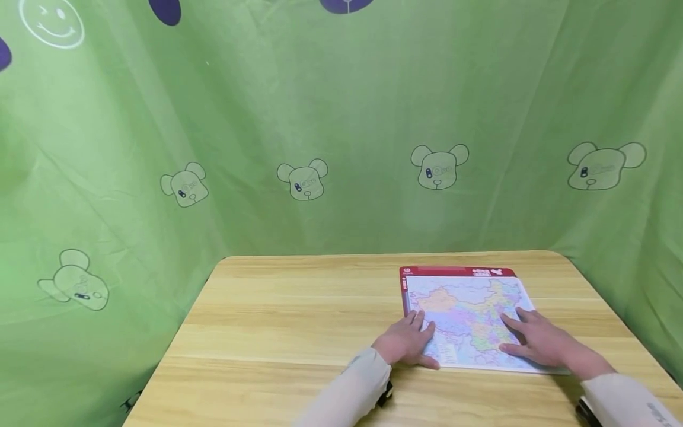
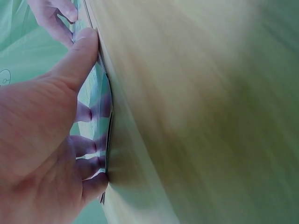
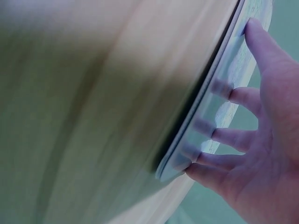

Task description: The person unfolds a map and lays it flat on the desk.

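Observation:
A glossy map board [image 1: 464, 308] with a red top border lies on the right half of the table; it shows a map of China in pastel colours. My left hand [image 1: 407, 341] rests on its lower left part, fingers spread and thumb at the near edge. On the lower right part my right hand [image 1: 545, 341] touches the surface with spread fingertips. In the left wrist view, the left hand's fingertips meet the shiny board [image 2: 102, 126], which reflects them. The right wrist view has the right hand [image 3: 280, 116] touching the board [image 3: 187, 140] near its corner.
The wood-grain table [image 1: 277, 320] has rounded far corners and reaches well to the left of the board. A green curtain [image 1: 363, 107] with bear-head outlines hangs behind the table and on both sides. Pale sleeves [image 1: 349, 388] cover the forearms, with dark bands at the wrists.

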The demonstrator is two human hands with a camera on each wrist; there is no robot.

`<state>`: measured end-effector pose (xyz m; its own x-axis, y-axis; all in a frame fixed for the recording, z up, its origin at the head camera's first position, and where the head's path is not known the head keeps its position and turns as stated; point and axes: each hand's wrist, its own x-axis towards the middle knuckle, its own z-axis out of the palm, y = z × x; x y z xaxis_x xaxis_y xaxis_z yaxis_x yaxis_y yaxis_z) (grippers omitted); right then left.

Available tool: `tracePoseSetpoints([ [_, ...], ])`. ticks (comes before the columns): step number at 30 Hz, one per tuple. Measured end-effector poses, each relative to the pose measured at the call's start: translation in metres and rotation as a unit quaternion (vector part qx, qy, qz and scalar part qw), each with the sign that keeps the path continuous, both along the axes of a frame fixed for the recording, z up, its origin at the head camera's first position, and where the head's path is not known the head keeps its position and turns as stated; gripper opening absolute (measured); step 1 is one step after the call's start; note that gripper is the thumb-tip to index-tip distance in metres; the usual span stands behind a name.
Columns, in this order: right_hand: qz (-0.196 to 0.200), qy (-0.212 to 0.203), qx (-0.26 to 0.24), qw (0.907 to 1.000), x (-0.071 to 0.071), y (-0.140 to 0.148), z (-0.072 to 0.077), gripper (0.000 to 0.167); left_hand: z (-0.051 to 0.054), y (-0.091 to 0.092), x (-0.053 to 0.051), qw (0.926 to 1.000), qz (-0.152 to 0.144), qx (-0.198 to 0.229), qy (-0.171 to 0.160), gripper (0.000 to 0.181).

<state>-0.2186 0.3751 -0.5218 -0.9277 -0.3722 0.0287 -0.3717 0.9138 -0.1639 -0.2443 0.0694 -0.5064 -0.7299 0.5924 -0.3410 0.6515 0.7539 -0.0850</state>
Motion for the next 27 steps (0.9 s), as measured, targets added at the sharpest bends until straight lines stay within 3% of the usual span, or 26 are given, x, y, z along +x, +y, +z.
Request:
tracePoseSetpoints([
  [15,0.007,0.001,0.003,1.0,0.001,-0.022,0.003,0.076,-0.002,-0.021,0.0,0.9999,-0.008,-0.009,0.009,0.091],
  [27,-0.001,-0.009,0.009,0.9999,0.003,-0.041,0.005,0.079,0.007,-0.042,0.004,0.9998,-0.016,0.008,0.004,0.09],
])
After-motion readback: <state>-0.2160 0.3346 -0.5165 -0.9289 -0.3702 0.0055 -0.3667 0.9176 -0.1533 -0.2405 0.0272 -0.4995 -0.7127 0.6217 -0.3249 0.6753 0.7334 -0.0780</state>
